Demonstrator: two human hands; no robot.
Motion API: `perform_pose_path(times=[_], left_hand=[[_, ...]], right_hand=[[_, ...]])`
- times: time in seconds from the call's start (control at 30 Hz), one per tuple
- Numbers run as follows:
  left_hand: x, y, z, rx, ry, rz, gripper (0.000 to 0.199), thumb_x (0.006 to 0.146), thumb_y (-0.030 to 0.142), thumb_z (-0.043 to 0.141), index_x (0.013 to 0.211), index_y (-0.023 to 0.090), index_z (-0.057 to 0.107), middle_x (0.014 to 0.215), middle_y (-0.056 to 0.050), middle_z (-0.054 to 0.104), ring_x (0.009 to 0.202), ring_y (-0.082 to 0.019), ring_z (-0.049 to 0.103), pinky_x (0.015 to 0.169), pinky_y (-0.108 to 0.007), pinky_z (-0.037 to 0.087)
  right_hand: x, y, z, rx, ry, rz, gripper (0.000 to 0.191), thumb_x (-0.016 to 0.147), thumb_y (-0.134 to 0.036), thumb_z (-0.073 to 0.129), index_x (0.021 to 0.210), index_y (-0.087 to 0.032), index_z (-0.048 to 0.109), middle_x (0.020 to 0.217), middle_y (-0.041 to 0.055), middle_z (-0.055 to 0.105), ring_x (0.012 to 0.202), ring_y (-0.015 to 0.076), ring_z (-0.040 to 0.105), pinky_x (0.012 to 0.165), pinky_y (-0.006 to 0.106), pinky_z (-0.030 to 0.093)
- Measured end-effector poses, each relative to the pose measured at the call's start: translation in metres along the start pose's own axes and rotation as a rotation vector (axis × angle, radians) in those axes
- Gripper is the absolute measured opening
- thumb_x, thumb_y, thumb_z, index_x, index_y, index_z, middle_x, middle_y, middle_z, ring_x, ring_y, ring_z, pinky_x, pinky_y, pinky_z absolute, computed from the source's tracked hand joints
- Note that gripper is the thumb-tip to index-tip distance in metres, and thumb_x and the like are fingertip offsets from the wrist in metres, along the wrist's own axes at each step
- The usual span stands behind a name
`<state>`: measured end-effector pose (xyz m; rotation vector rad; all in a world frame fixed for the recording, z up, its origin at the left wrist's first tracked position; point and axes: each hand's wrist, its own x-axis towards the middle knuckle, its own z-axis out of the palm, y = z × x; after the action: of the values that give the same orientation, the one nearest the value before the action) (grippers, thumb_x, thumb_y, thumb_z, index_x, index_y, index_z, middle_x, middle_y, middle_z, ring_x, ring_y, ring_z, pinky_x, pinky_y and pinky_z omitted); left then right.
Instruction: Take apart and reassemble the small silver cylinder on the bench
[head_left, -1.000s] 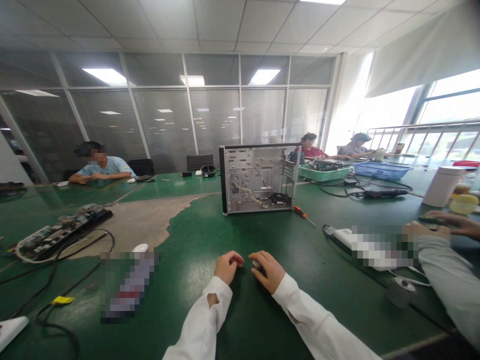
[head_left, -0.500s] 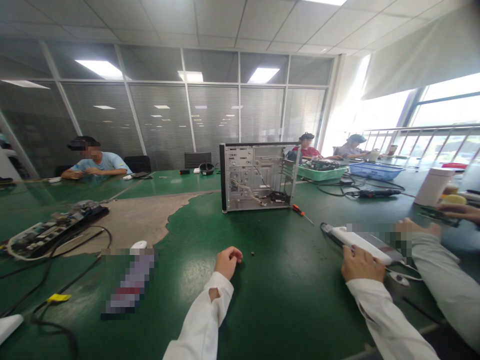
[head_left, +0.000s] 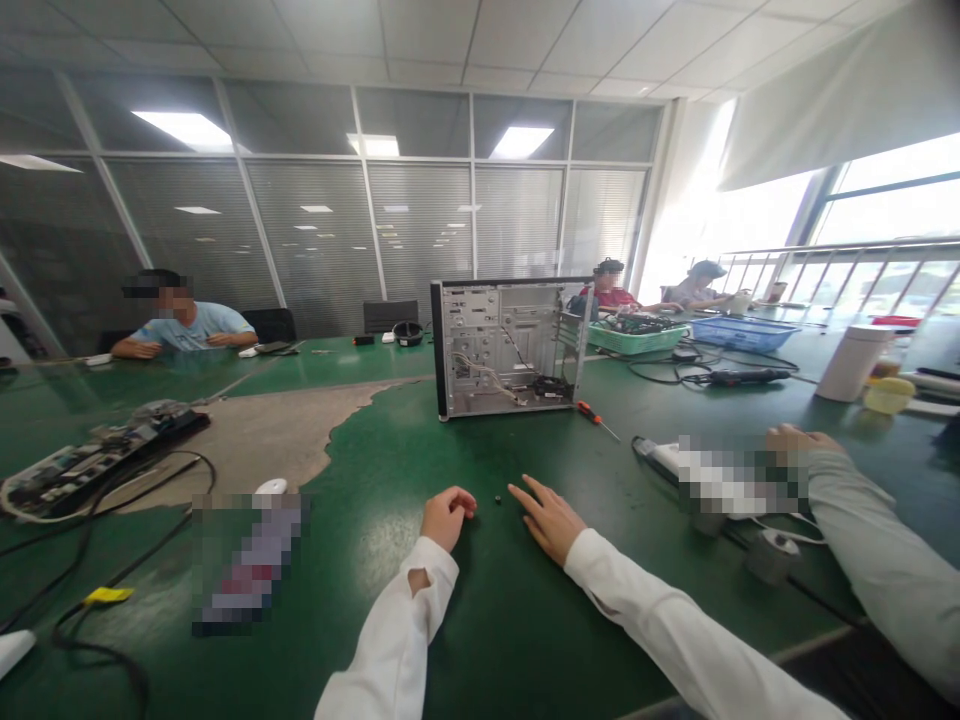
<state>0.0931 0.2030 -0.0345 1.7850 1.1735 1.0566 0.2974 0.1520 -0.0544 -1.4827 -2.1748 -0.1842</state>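
Observation:
A small dark piece, too tiny to make out, lies on the green tabletop. Just to its right, my right hand reaches over the table with its fingers stretched out and apart; it holds nothing. On the other side of the piece, my left hand rests with fingers curled in and closed; whatever they hold, if anything, is hidden. Beyond both hands stands an open computer case, its side panel off and loose cables inside. A screwdriver with an orange handle lies by its right corner.
At the right, a co-worker's hand is beside a partly blurred white power strip. Behind are a green basket, a blue basket and a white cup. Cables and a circuit assembly lie left, near a white mouse.
My right hand has left the white power strip and moved left to the small dark piece, fingers spreading. The co-worker's hand no longer shows the green board. My left hand stays curled.

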Motion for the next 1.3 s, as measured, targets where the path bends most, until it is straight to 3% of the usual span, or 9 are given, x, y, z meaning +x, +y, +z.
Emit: perform_pose_path(times=[0.13, 0.27, 0.5, 0.6, 0.7, 0.77, 0.87, 1.03, 1.3], left_hand=[[0.0, -0.004, 0.0, -0.013, 0.003, 0.019, 0.028, 0.056, 0.002, 0.034, 0.064, 0.015, 0.057, 0.061, 0.0, 0.062, 0.055, -0.011, 0.057, 0.059, -0.023, 0.045], [0.001, -0.007, 0.001, -0.03, 0.007, 0.034, 0.027, 0.056, 0.003, 0.034, 0.064, 0.015, 0.057, 0.062, -0.001, 0.062, 0.055, -0.011, 0.058, 0.059, -0.024, 0.046], [0.001, -0.006, -0.001, -0.034, 0.019, 0.01, 0.025, 0.056, 0.004, 0.035, 0.064, 0.015, 0.056, 0.062, -0.001, 0.062, 0.055, -0.011, 0.057, 0.059, -0.024, 0.045], [0.002, -0.007, -0.001, -0.031, 0.027, 0.003, 0.025, 0.056, 0.004, 0.035, 0.064, 0.014, 0.056, 0.062, -0.001, 0.062, 0.055, -0.011, 0.056, 0.059, -0.024, 0.044], [0.004, -0.01, -0.001, -0.031, 0.023, 0.006, 0.025, 0.056, 0.004, 0.034, 0.064, 0.014, 0.056, 0.062, -0.001, 0.062, 0.055, -0.011, 0.057, 0.059, -0.023, 0.044], [0.005, -0.011, 0.0, -0.027, 0.021, 0.004, 0.026, 0.056, 0.004, 0.034, 0.064, 0.014, 0.056, 0.062, -0.001, 0.062, 0.056, -0.011, 0.057, 0.059, -0.023, 0.044], [0.006, -0.013, 0.0, -0.016, 0.018, 0.003, 0.025, 0.056, 0.004, 0.035, 0.065, 0.015, 0.056, 0.063, -0.001, 0.062, 0.056, -0.011, 0.057, 0.059, -0.024, 0.045], [0.007, -0.011, -0.001, 0.002, 0.011, -0.003, 0.024, 0.057, 0.006, 0.036, 0.065, 0.015, 0.057, 0.063, -0.001, 0.063, 0.056, -0.012, 0.058, 0.061, -0.025, 0.045], [0.005, -0.005, -0.003, 0.032, 0.001, -0.015, 0.023, 0.058, 0.007, 0.036, 0.065, 0.015, 0.057, 0.064, -0.001, 0.063, 0.058, -0.012, 0.059, 0.064, -0.024, 0.045]], right_hand=[[0.028, -0.005, 0.012, 0.062, -0.047, -0.087, 0.046, 0.075, -0.011, 0.038, 0.117, -0.029, 0.043, 0.12, 0.0056, 0.046, 0.107, 0.0197, 0.042, 0.085, 0.036, 0.039], [0.04, -0.006, 0.021, 0.115, -0.059, -0.188, 0.036, 0.077, -0.009, 0.033, 0.097, -0.023, 0.06, 0.096, 0.0045, 0.06, 0.093, 0.0158, 0.049, 0.079, 0.03, 0.042], [0.011, 0.001, 0.004, 0.007, 0.01, -0.17, 0.032, 0.079, -0.009, 0.032, 0.084, -0.021, 0.061, 0.085, 0.0052, 0.06, 0.079, 0.0142, 0.052, 0.071, 0.025, 0.041], [-0.012, 0.026, -0.018, -0.179, 0.075, -0.087, 0.028, 0.078, -0.011, 0.034, 0.085, -0.02, 0.06, 0.081, 0.0061, 0.06, 0.076, 0.0152, 0.052, 0.069, 0.027, 0.04], [-0.037, 0.071, -0.051, -0.382, 0.159, 0.038, 0.024, 0.079, -0.017, 0.037, 0.089, -0.019, 0.058, 0.086, 0.0072, 0.06, 0.075, 0.0171, 0.054, 0.066, 0.028, 0.039], [-0.056, 0.103, -0.075, -0.502, 0.238, 0.196, 0.023, 0.078, -0.023, 0.039, 0.089, -0.018, 0.058, 0.087, 0.0085, 0.06, 0.072, 0.018, 0.054, 0.063, 0.029, 0.038], [-0.08, 0.137, -0.103, -0.661, 0.248, 0.422, 0.023, 0.078, -0.025, 0.039, 0.088, -0.017, 0.058, 0.083, 0.0107, 0.06, 0.067, 0.0201, 0.055, 0.056, 0.03, 0.036], [-0.101, 0.145, -0.119, -0.726, 0.156, 0.516, 0.02, 0.077, -0.024, 0.038, 0.083, -0.018, 0.057, 0.084, 0.0085, 0.059, 0.06, 0.0178, 0.054, 0.049, 0.028, 0.033], [-0.1, 0.142, -0.119, -0.696, 0.214, 0.577, 0.025, 0.079, -0.027, 0.033, 0.085, -0.018, 0.056, 0.088, 0.0074, 0.058, 0.065, 0.0192, 0.055, 0.047, 0.027, 0.034]])
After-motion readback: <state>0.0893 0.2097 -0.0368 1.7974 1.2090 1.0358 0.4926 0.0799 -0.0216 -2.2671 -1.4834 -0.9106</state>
